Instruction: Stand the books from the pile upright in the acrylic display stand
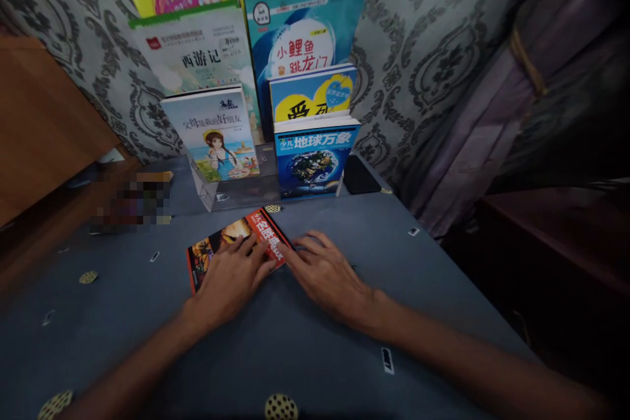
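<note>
A red and black book (268, 236) with a picture on its cover lies tilted on the blue-grey table cover (315, 354). My left hand (231, 275) rests on its cover with the fingers spread. At the book's right edge is my right hand (329, 275), its fingers apart and the thumb side touching the corner. Behind, a clear stand (231, 193) holds upright books in tiers. In its front row are a light blue book with a girl (216, 138) and a blue book with the Earth (312, 164).
A black flat object (361, 174) lies right of the stand. At the left, a blurred item (135, 200) sits near a wooden panel (44, 118). Patterned wall covering (394, 26) rises behind, and a tied purple curtain (472, 118) hangs at the right.
</note>
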`<move>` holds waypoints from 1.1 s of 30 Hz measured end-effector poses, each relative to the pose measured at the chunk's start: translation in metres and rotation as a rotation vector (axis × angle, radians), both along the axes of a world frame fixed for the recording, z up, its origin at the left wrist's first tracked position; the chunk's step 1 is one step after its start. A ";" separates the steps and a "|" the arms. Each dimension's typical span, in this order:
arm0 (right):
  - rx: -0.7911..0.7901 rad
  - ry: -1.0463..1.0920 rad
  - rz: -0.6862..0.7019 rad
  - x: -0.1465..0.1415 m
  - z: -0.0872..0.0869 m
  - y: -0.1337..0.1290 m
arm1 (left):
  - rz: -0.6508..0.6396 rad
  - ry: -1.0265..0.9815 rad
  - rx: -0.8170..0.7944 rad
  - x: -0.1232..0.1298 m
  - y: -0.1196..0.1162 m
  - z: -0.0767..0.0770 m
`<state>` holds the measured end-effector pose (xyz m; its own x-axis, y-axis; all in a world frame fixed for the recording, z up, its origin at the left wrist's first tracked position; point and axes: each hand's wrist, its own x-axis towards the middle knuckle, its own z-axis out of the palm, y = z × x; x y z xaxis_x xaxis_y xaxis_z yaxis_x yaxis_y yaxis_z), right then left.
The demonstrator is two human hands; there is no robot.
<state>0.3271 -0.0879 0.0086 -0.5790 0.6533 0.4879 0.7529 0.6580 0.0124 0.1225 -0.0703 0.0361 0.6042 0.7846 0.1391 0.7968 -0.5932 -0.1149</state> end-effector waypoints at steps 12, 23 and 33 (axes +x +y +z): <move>-0.289 0.001 -0.041 0.002 -0.002 0.003 | 0.005 0.044 0.061 -0.018 -0.004 0.011; -0.392 0.058 0.054 -0.016 -0.011 0.076 | 0.023 -0.040 0.004 -0.041 -0.016 0.002; -0.370 0.085 0.083 -0.015 -0.019 0.084 | -0.164 -0.081 -0.092 -0.043 -0.039 -0.009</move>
<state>0.3118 -0.0041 -0.0105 -0.6045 0.7470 0.2766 0.6852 0.6647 -0.2976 0.0791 -0.1093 0.0267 0.7150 0.6880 0.1243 0.6928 -0.7211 0.0063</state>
